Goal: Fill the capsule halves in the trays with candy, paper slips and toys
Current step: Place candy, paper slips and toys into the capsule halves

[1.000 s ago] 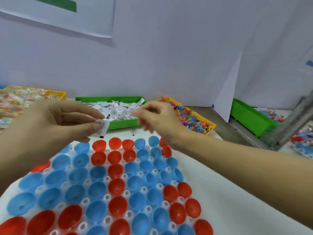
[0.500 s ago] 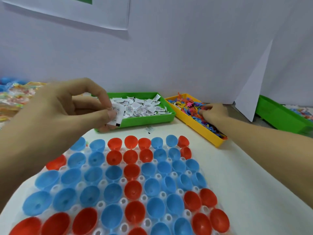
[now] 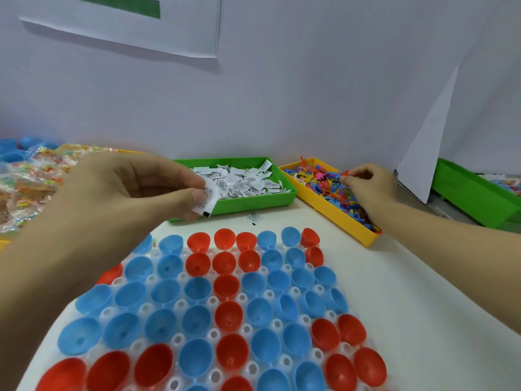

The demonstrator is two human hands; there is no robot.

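Note:
A clear tray (image 3: 180,338) in front of me holds several empty blue and red capsule halves. My left hand (image 3: 124,190) hovers above its far left corner and pinches a white paper slip (image 3: 207,200) between thumb and fingers. My right hand (image 3: 369,187) reaches into the yellow bin of small coloured toys (image 3: 335,198) and pinches a red toy (image 3: 345,173). Behind the tray sits a green bin of paper slips (image 3: 242,203). Wrapped candy (image 3: 31,182) is piled at the far left.
One loose paper slip (image 3: 255,218) lies on the white table between the green bin and the tray. A second green bin (image 3: 473,197) stands at the far right. Blue capsule halves (image 3: 17,149) sit far left. A white wall rises just behind the bins.
My right hand has left the spot near my left hand, gone right into the yellow toy bin and closed on a toy. My left hand still holds the slip.

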